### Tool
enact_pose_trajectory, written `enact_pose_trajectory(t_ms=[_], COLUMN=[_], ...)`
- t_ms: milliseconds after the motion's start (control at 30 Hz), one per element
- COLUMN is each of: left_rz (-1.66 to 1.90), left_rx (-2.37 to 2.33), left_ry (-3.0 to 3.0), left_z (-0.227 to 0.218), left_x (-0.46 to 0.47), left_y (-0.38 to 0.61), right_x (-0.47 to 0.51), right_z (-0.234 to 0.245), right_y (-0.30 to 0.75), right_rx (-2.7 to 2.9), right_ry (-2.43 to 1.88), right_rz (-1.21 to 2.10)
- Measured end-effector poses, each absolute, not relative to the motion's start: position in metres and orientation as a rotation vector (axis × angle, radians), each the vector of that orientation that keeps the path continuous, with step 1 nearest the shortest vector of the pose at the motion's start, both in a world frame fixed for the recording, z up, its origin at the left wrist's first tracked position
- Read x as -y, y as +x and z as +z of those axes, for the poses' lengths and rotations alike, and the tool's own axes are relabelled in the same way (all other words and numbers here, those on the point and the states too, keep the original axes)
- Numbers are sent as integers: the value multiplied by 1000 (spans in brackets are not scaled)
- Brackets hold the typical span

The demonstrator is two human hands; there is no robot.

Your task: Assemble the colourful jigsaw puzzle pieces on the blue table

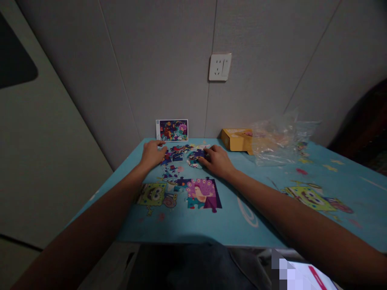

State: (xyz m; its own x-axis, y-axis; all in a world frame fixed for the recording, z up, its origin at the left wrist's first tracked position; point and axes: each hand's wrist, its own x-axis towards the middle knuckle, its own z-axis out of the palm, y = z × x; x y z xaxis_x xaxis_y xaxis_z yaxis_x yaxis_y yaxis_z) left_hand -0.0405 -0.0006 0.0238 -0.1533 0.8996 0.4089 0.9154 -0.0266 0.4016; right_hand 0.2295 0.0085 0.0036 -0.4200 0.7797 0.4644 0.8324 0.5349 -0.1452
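Note:
My left hand rests on the blue table at the left edge of a heap of loose puzzle pieces, fingers curled down onto them. My right hand lies on the right side of the same heap, fingertips pressing a small joined cluster. Closer to me sits an assembled puzzle section showing a pink peacock. A reference picture card leans against the wall behind the pieces.
A yellow cardboard box and a crumpled clear plastic bag lie at the back right. A wall socket is above. The table cover has cartoon prints. My lap is below the near edge.

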Motion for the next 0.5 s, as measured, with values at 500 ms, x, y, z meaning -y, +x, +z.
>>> enact_pose_trajectory(t_ms=[500], left_rz=[-469], left_rx=[2006], left_ry=[-2358], left_z=[18], left_x=[-1], left_y=[-47], right_x=[-4], right_z=[2], right_y=[226], right_rx=[2313], right_ry=[-1162], right_rz=[-129])
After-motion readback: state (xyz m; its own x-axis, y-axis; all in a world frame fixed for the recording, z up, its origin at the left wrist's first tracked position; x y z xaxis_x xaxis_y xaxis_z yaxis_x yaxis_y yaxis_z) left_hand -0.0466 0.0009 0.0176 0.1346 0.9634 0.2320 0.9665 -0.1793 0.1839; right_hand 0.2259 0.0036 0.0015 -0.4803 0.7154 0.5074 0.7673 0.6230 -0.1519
